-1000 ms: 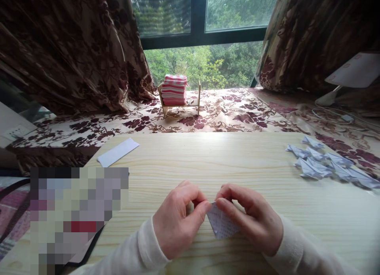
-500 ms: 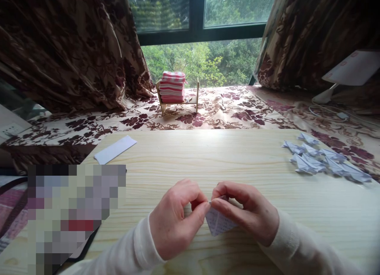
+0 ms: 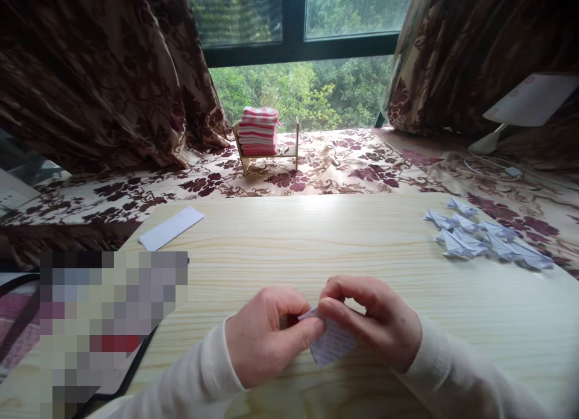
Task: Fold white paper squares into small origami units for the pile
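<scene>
A small folded piece of printed white paper (image 3: 331, 346) is pinched between both hands just above the near part of the wooden table (image 3: 316, 244). My left hand (image 3: 266, 340) grips its left edge between thumb and curled fingers. Closed on the top and right side of the paper is my right hand (image 3: 380, 322), its fingertips touching those of the left. Both wrists wear cream sleeves.
A pile of several folded paper shapes (image 3: 484, 238) lies at the table's right edge. A white paper strip (image 3: 170, 228) lies at the far left. A blurred-out patch covers the near left. Behind, a small wooden rack with striped pink cloths (image 3: 260, 135) stands on floral fabric, between curtains.
Both hands have lowered a little toward me with the paper, and the fingers have shifted on its top fold. The view has tilted slightly.
</scene>
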`<state>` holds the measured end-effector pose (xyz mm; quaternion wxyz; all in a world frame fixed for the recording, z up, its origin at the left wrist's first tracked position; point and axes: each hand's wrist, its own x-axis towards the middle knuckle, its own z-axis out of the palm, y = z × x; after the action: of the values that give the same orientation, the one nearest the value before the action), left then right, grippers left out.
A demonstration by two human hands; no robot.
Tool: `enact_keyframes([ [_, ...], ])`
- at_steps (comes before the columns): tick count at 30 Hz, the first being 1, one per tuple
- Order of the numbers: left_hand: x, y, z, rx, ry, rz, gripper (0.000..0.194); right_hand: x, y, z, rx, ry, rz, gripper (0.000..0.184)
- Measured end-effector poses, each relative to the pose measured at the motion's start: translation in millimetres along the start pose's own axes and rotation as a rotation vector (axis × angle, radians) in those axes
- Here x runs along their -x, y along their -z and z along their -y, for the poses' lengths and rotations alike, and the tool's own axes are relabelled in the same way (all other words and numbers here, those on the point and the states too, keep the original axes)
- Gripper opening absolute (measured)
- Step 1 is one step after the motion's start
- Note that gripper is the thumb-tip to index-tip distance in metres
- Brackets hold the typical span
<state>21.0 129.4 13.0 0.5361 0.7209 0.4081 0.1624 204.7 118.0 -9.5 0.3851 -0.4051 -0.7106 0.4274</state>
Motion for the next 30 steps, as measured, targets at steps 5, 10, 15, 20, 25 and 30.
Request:
enact_keyframes([
  [5, 0, 0.6, -4, 0.024, 0.014, -0.083, 0.031, -4, 5, 7, -0.148, -0.128, -0.027, 0.041],
  [10, -2, -1.7, -7, 0.103, 0.057, -0.068, 0.034, -4, 5, 6, -0.199, -0.123, -0.024, 0.031],
  [15, -1, -8.2, -7, 0.191, 0.082, 0.066, 0.031, -4, 2, 8, -0.175, -0.067, -0.056, 0.03],
  [20, 0, -11.6, -10, 0.171, 0.086, 0.057, 0.03, -2, 1, 7, -0.227, -0.097, 0.027, 0.029],
  [25, 2, -14.1, -13, 0.198, 0.065, 0.098, 0.029, 3, -4, 7, -0.127, -0.012, -0.009, 0.027],
  [30, 3, -16.8, -11, 0.201, 0.042, 0.09, 0.027, 2, -7, 11, -0.048, 0.015, -0.056, 0.032],
])
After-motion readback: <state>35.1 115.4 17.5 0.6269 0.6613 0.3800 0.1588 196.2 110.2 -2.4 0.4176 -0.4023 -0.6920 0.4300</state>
